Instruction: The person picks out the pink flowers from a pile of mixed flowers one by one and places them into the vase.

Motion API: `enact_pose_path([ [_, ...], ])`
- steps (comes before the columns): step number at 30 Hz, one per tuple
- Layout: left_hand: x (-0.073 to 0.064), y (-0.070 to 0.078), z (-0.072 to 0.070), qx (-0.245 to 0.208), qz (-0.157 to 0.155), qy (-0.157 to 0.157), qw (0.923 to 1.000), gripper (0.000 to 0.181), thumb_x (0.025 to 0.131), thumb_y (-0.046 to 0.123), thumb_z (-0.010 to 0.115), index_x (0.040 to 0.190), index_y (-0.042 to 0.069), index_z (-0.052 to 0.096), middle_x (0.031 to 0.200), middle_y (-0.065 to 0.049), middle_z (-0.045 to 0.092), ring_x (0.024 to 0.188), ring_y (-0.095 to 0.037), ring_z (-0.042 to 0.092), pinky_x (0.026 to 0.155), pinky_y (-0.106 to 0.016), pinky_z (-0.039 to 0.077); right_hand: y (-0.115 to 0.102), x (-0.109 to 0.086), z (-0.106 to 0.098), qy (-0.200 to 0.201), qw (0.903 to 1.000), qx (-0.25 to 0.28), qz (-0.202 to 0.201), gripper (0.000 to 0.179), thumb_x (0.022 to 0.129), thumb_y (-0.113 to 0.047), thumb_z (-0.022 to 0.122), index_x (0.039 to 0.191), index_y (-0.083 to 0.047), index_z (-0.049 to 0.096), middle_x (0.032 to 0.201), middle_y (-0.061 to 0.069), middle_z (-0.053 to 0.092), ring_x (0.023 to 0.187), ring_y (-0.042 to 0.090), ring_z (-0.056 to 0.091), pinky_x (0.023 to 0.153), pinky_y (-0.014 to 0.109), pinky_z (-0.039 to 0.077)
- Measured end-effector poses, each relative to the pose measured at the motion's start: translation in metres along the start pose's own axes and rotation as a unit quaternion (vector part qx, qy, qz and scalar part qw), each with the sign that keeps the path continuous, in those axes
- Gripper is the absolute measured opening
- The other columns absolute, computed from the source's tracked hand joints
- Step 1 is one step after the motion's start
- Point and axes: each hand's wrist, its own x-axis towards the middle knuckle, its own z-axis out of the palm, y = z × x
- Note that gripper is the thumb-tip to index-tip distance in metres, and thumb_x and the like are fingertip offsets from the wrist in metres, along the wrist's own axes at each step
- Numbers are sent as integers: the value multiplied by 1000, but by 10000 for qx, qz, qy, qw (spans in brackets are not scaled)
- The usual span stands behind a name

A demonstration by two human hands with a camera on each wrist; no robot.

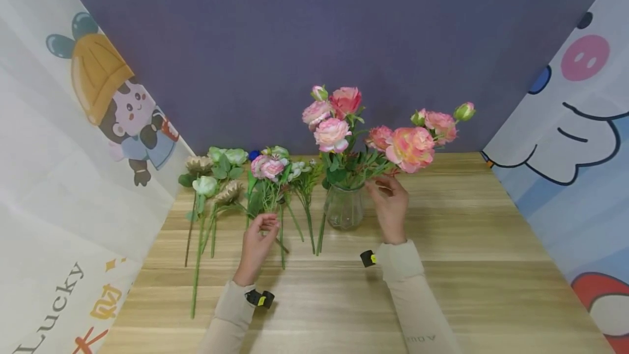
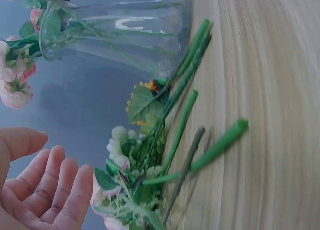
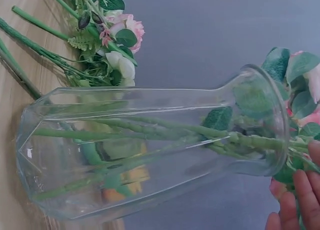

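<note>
A clear glass vase (image 1: 345, 209) stands upright with artificial flowers in it. Pink peonies (image 1: 332, 134) rise at its left, while a spray of coral peonies (image 1: 410, 149) leans out over the right rim. At that rim, my right hand (image 1: 390, 206) pinches a stem of the coral spray between thumb and fingers; in the right wrist view its fingers (image 3: 302, 195) are partly cut off by the frame edge. My left hand (image 1: 259, 242) is held loosely curled above the lying stems, palm bare in the left wrist view, with nothing in it.
Left of the vase, artificial flowers lie on the wooden table (image 1: 314, 305): white-green blooms (image 1: 205, 186), tan blooms (image 1: 229, 193), pink-white blooms (image 1: 267, 167) and green stems (image 1: 309, 228). Behind stands a dark partition (image 1: 275, 53); printed cloths (image 1: 580, 141) flank both sides.
</note>
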Motion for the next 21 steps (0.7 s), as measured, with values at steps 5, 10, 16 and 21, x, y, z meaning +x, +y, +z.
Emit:
enact_pose_path([
  [5,7,-28,-1,433,209,181,9987,21,88,7,64,109,1,63,97,-10,68,85,-22,60,65,-24,50,2,-3,-7,-70,9994,328,109,21,80,6,69,98,16,63,97,32,62,81,14,58,74,20,49],
  [10,7,-34,-6,950,260,385,9944,21,87,6,65,108,2,65,96,-10,69,85,-25,64,69,-36,54,5,-9,-13,-99,9986,438,270,23,82,5,68,102,16,63,94,26,62,75,4,59,69,15,49],
  [16,8,-41,-10,1690,10,474,9845,23,86,5,66,108,-1,66,97,-14,69,83,-28,66,71,-42,54,12,-17,-20,-292,9979,279,515,23,82,6,67,102,17,63,96,32,62,76,6,59,70,14,49],
  [21,6,-43,-11,1927,-169,104,9811,23,86,8,65,106,-4,66,96,-16,69,81,-29,67,71,-42,54,17,-24,-26,-383,9965,162,727,24,82,5,67,103,16,62,97,32,62,78,6,59,70,14,48],
])
